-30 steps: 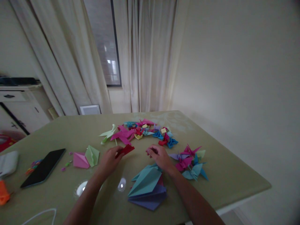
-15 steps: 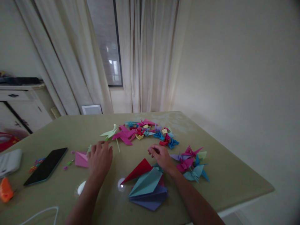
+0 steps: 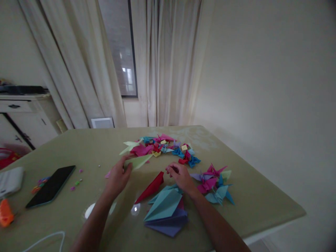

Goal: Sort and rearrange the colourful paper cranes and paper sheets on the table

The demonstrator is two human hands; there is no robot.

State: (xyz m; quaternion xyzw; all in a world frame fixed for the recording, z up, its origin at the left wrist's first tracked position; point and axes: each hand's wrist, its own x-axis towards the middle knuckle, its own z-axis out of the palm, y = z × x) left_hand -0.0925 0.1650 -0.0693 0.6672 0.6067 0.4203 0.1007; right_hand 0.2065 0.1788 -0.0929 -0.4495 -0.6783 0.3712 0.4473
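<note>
Pinching green paper [image 3: 141,161]: left hand [image 3: 118,179]. Right hand [image 3: 180,175] curled, cannot tell if holding anything. Paper birds [image 3: 219,193] look done; green paper, red paper [image 3: 152,188], blue paper [image 3: 165,207] look part-folded.

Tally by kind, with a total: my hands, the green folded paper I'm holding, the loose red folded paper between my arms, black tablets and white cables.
Left hand and right hand: 2
Green folded paper: 1
Red folded paper: 1
Black tablet: 1
White cable: 1
Total: 6
</note>
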